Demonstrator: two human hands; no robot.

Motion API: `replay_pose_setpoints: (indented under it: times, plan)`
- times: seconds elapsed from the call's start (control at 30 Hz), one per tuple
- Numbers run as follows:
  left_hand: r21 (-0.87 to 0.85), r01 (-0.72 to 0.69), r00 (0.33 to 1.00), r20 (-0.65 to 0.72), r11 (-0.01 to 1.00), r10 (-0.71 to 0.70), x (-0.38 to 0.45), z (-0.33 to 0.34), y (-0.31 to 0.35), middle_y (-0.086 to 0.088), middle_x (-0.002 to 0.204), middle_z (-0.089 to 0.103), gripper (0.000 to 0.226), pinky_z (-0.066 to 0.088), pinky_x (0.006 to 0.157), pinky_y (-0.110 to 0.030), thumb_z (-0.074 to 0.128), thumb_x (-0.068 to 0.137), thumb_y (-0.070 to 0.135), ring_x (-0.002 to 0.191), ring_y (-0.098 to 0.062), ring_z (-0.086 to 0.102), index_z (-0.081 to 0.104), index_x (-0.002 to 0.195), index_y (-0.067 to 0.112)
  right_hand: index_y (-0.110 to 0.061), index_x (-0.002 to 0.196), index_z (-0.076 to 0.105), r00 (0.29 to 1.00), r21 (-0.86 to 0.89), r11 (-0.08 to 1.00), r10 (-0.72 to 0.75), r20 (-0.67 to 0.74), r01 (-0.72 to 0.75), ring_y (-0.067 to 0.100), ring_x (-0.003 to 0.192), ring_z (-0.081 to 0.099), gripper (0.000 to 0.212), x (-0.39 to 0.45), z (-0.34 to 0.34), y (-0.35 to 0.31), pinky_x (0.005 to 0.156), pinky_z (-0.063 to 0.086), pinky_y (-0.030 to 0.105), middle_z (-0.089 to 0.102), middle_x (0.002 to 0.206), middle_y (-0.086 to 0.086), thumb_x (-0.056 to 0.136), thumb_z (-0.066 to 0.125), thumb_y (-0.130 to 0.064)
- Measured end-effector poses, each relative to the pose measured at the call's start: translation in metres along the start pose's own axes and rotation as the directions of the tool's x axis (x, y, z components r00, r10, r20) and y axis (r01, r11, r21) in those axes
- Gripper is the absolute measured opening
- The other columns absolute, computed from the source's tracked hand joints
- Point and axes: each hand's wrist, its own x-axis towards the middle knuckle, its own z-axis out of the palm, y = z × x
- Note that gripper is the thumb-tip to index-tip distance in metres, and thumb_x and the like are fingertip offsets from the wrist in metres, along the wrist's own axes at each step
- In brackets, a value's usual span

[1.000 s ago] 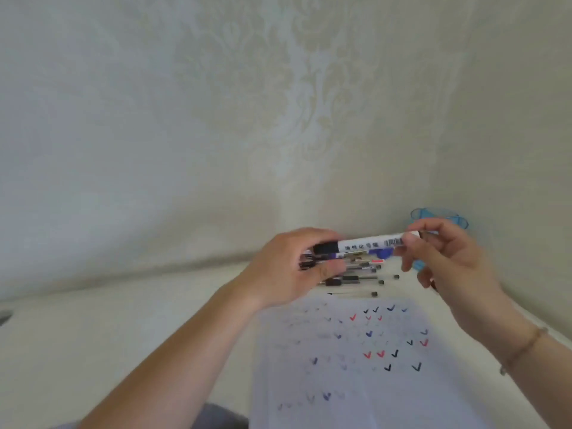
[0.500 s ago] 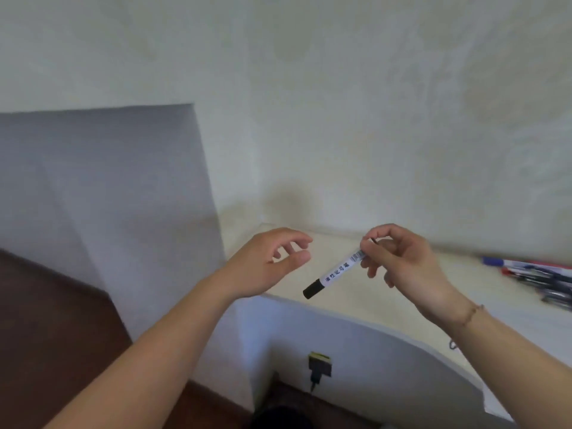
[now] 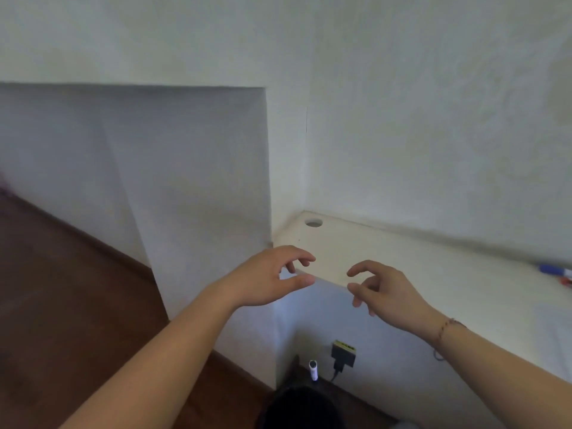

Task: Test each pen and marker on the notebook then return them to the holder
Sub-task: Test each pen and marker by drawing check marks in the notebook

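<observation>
My left hand [image 3: 272,278] and my right hand [image 3: 382,291] hover over the left end of the white desk [image 3: 402,264], and neither holds anything. Their fingers are loosely curled. Below the desk edge, a white marker [image 3: 313,370] is upright near the floor beside a wall plug; whether it is falling or resting I cannot tell. A few pens [image 3: 555,272], one of them blue, lie on the desk at the far right edge of the view. Neither the notebook nor the holder is in view.
A round cable hole [image 3: 313,223] sits in the desk's far left corner. A black plug [image 3: 343,354] is in the wall under the desk. A dark round object [image 3: 298,408] stands on the brown wood floor [image 3: 62,305] below.
The view swung left, away from the notebook. My right hand, which pinched the white marker, has let it go; the marker is now down by the floor under the desk edge.
</observation>
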Motion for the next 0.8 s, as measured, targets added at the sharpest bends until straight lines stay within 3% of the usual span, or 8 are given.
replay_pose_setpoints:
  times: [0.13, 0.23, 0.33, 0.5, 0.67, 0.8]
  plan:
    - [-0.001, 0.003, 1.0, 0.015, 1.0, -0.003, 0.003, 0.008, 0.004, 0.026, 0.12, 0.056, 0.047, 0.052, 0.092, -0.032, 0.051, 0.088, 0.064, 0.104, 0.001, 0.055, 0.051, 0.129, 0.041, -0.033, 0.102, 0.057, 0.999, 0.028, 1.0, 0.012, -0.047, -0.011, 0.029, 0.06, 0.064, 0.011, -0.001, -0.003, 0.005, 0.064, 0.057, 0.038, 0.073, 0.068, -0.011, 0.091, 0.059, -0.032]
    - [0.003, -0.011, 0.999, 0.037, 1.0, 0.011, 0.01, 0.016, 0.013, 0.024, 0.121, 0.056, 0.046, 0.052, 0.093, -0.034, 0.051, 0.089, 0.062, 0.104, 0.0, 0.056, 0.051, 0.129, 0.04, -0.032, 0.101, 0.058, 0.997, 0.062, 0.998, 0.022, -0.075, -0.017, 0.022, 0.051, 0.059, 0.01, -0.002, -0.01, 0.009, 0.056, 0.054, 0.031, 0.073, 0.067, -0.008, 0.091, 0.06, -0.03]
    - [-0.011, -0.054, 0.997, 0.047, 0.998, 0.055, 0.023, 0.023, 0.026, 0.024, 0.119, 0.056, 0.045, 0.052, 0.093, -0.034, 0.051, 0.089, 0.062, 0.104, 0.001, 0.056, 0.052, 0.128, 0.04, -0.029, 0.099, 0.06, 0.992, 0.1, 0.995, 0.023, -0.126, -0.01, 0.014, 0.048, 0.056, 0.009, -0.006, -0.024, 0.013, 0.048, 0.049, 0.021, 0.073, 0.066, -0.004, 0.091, 0.062, -0.026]
    - [-0.054, -0.185, 0.983, 0.0, 0.981, 0.185, 0.068, 0.047, 0.071, 0.023, 0.112, 0.059, 0.035, 0.051, 0.088, -0.036, 0.054, 0.092, 0.054, 0.1, -0.001, 0.057, 0.058, 0.122, 0.038, -0.025, 0.098, 0.063, 0.954, 0.205, 0.979, 0.055, -0.295, 0.007, 0.016, 0.05, 0.055, 0.009, -0.03, -0.089, 0.029, 0.044, 0.04, 0.016, 0.073, 0.067, 0.001, 0.091, 0.063, -0.021]
    - [-0.153, -0.358, 0.933, -0.033, 0.921, 0.358, 0.134, 0.104, 0.161, 0.023, 0.107, 0.062, 0.027, 0.051, 0.086, -0.036, 0.057, 0.092, 0.049, 0.098, -0.003, 0.057, 0.062, 0.115, 0.037, -0.022, 0.096, 0.065, 0.837, 0.242, 0.97, 0.16, -0.524, -0.034, 0.015, 0.052, 0.054, 0.008, -0.097, -0.182, 0.084, 0.045, 0.039, 0.015, 0.073, 0.069, 0.005, 0.091, 0.063, -0.017]
    - [-0.209, -0.489, 0.871, -0.058, 0.847, 0.488, 0.181, 0.169, 0.25, 0.017, 0.104, 0.065, 0.018, 0.05, 0.079, -0.031, 0.062, 0.092, 0.035, 0.091, -0.007, 0.058, 0.066, 0.108, 0.028, -0.023, 0.088, 0.067, 0.65, 0.163, 0.952, 0.295, -0.7, -0.257, 0.01, 0.048, 0.056, 0.01, -0.163, -0.239, 0.153, 0.047, 0.046, 0.019, 0.072, 0.068, -0.002, 0.088, 0.066, -0.013]
